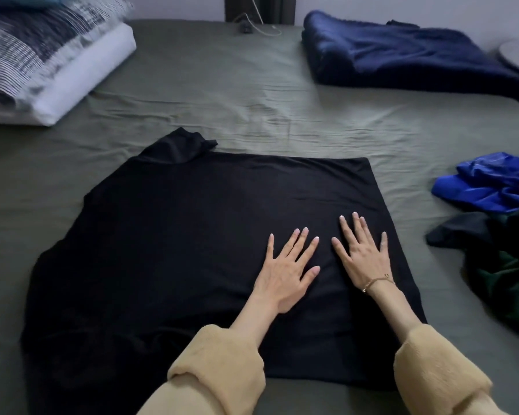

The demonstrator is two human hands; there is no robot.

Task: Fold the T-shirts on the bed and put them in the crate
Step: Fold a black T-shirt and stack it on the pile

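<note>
Fingers [304, 244] of the left hand [285, 275] lie straight and spread, palm down, pressing flat on the black T-shirt [174, 244]; those of the right hand [363, 256] are spread and flat in the same way, just to the right of it, the two hands close together but not touching. Neither hand grips anything. A thin bracelet [375, 283] circles the right wrist, and both forearms come out of rolled tan fleece sleeves [222, 363] at the near edge.

The black T-shirt is spread on the olive-green bed sheet [252, 94] in the near middle of the bed. Its right side has a straight, folded-looking edge, while the left side flares out wider, with one sleeve [183, 143] sticking up at the far left corner.

At the right edge of the bed lies a loose heap of garments: a bright blue one [486, 184] farthest, with dark and green pieces [504, 265] nearer. A dark navy blanket [408, 55] lies at the far right. Striped and white pillows [42, 61] are stacked at the far left, and a white cable [261, 22] trails at the far middle.
</note>
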